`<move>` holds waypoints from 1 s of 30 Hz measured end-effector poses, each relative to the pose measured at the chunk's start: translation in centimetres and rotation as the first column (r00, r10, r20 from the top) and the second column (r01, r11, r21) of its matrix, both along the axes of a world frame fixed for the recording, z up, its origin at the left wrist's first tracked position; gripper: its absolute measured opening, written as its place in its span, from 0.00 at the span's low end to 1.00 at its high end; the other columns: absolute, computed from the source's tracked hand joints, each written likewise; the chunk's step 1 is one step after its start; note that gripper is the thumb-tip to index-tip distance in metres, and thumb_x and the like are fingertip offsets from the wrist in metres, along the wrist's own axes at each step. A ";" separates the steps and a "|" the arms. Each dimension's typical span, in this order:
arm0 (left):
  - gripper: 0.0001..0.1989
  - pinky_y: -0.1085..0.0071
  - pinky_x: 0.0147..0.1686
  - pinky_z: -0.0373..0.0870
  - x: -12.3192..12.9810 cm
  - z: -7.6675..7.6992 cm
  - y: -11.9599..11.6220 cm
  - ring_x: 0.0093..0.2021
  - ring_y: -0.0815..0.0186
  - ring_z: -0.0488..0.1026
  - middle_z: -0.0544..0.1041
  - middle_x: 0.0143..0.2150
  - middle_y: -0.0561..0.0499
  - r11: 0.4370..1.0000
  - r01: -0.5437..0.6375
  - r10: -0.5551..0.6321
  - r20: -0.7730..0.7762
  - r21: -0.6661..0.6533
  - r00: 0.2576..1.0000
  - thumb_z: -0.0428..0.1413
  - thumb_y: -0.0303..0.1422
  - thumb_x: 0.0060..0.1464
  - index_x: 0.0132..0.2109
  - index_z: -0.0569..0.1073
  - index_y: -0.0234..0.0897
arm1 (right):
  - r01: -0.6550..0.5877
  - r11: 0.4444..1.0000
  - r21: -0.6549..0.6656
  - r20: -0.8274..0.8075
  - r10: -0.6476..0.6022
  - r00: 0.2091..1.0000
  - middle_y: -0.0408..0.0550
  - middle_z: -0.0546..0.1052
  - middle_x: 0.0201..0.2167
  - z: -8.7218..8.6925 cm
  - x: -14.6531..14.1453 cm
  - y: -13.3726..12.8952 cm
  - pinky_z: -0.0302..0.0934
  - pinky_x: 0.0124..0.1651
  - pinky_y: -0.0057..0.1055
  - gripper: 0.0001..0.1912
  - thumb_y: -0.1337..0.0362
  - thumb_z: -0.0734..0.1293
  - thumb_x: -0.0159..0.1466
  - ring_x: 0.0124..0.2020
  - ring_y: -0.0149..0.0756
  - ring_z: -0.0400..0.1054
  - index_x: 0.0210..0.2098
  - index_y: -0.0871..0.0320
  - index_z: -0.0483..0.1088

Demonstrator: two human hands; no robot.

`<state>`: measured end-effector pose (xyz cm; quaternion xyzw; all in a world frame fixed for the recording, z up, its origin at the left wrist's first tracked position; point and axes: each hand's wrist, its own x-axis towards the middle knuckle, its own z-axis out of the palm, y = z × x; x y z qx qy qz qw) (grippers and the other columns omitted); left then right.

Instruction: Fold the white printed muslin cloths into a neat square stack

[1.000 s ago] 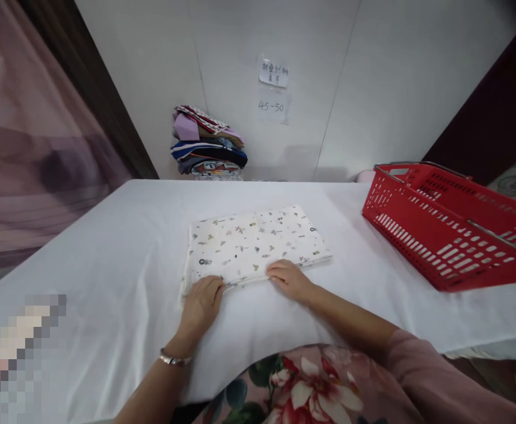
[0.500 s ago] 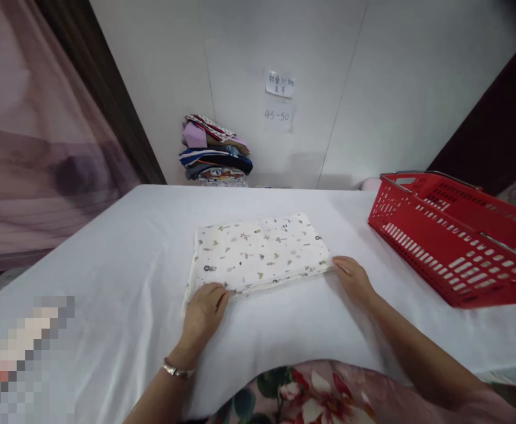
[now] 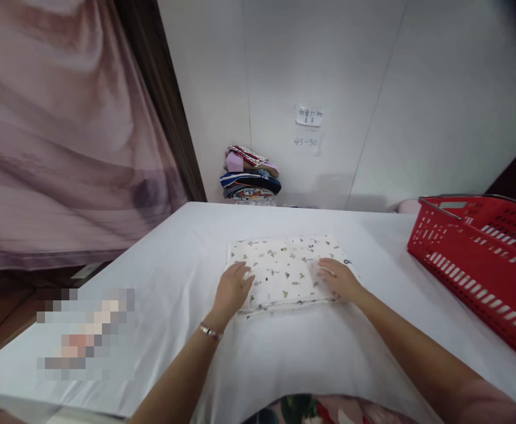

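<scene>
A folded white cloth with a small scattered print lies flat on the white-covered table, its layered edge toward me. My left hand rests on the cloth's left side, fingers stretched out. On the right part of the cloth lies my right hand, fingers extended and slightly blurred. Neither hand grips the fabric. A bracelet circles my left wrist.
At right stands a red plastic basket with metal handles. Behind the table a stack of folded fabrics sits by the wall, below paper notes. A pink curtain hangs at left. A pixelated patch covers something on the table's left.
Both hands have let go of the cloth's near edge and moved forward onto its top, fingers spread. The view has swung left, so everything appears farther right.
</scene>
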<state>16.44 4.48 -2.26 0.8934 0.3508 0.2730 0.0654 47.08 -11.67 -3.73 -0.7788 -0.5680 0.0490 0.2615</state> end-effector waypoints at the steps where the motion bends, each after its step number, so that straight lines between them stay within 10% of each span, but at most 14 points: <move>1: 0.17 0.59 0.57 0.58 0.5 -0.2 0.6 0.59 0.56 0.61 0.68 0.56 0.43 1.000 -0.029 0.029 -0.059 0.006 0.998 0.49 0.39 0.55 0.49 0.70 0.37 | -0.032 0.999 -0.034 0.020 0.033 0.999 0.49 0.63 0.59 -0.1 -0.4 1.3 0.50 0.60 0.37 0.22 0.57 0.54 0.63 0.60 0.40 0.54 0.52 0.57 0.67; 9: 0.27 0.50 0.60 0.48 0.0 -2.4 1.8 0.66 0.54 0.45 0.55 0.65 0.44 0.973 -0.175 0.104 -0.393 -0.149 0.913 0.44 0.46 0.57 0.59 0.61 0.37 | 0.037 0.926 -0.375 0.214 0.047 0.976 0.49 0.44 0.66 -2.6 0.8 4.4 0.32 0.64 0.47 0.34 0.45 0.47 0.64 0.66 0.45 0.33 0.63 0.57 0.50; 17: 0.30 0.50 0.61 0.42 6.0 0.1 5.7 0.66 0.53 0.45 0.54 0.65 0.42 0.995 -0.086 0.095 -0.346 0.041 0.933 0.40 0.49 0.58 0.60 0.62 0.36 | -0.087 0.929 -0.361 0.168 0.156 0.973 0.48 0.35 0.67 -0.2 -2.2 9.4 0.26 0.64 0.44 0.39 0.42 0.42 0.63 0.67 0.42 0.26 0.66 0.58 0.42; 22: 0.34 0.52 0.62 0.40 7.5 -2.2 9.3 0.66 0.53 0.45 0.53 0.65 0.42 0.981 -0.194 0.165 -0.405 -0.031 0.899 0.38 0.52 0.56 0.62 0.58 0.33 | -0.109 0.919 -0.380 0.170 0.185 0.968 0.46 0.37 0.67 -0.4 -2.8 14.1 0.24 0.63 0.43 0.39 0.42 0.42 0.63 0.67 0.42 0.26 0.66 0.57 0.42; 30: 0.35 0.53 0.62 0.39 6.6 -4.4 10.1 0.65 0.53 0.47 0.56 0.64 0.41 0.979 -0.203 0.190 -0.345 0.000 0.919 0.37 0.53 0.56 0.62 0.58 0.33 | -0.124 0.905 -0.406 0.120 0.188 0.975 0.45 0.37 0.67 -1.6 -1.2 14.5 0.26 0.63 0.44 0.40 0.40 0.40 0.62 0.67 0.43 0.27 0.65 0.56 0.42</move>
